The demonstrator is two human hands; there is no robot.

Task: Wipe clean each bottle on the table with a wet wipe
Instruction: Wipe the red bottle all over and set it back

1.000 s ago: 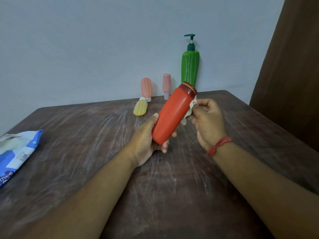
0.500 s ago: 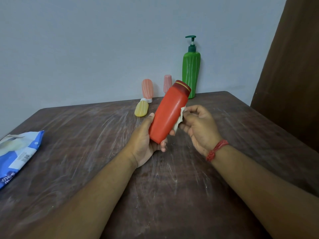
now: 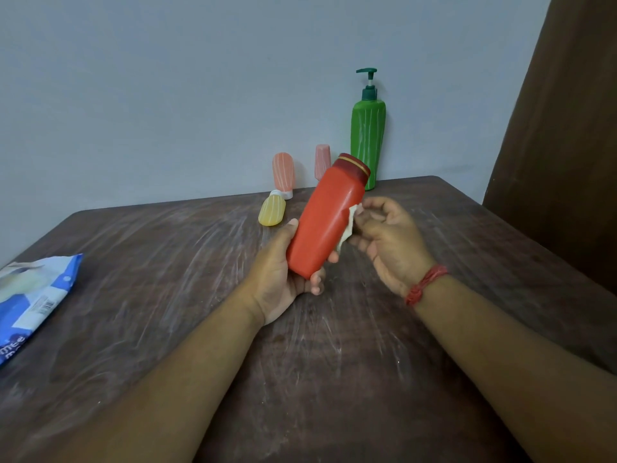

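Note:
My left hand (image 3: 280, 279) grips the lower end of a red bottle (image 3: 325, 222), which is tilted with its dark red cap pointing up and to the right above the table. My right hand (image 3: 387, 242) pinches a small white wet wipe (image 3: 349, 228) and presses it against the bottle's right side, near the middle. Against the back wall stand a tall green pump bottle (image 3: 368, 135) and two small pink bottles (image 3: 283, 173) (image 3: 322, 161). A small yellow bottle (image 3: 272, 212) lies on its side in front of the left pink one.
The dark wooden table (image 3: 167, 279) shows streaky smears. A blue and white wet wipe pack (image 3: 31, 295) lies at its left edge. A brown curtain or door (image 3: 567, 128) hangs at the right, close to the table's far right corner.
My right hand with the wipe has slid down the red bottle's side, from near the cap to the middle. The bottle has tipped a little more upright in my left hand.

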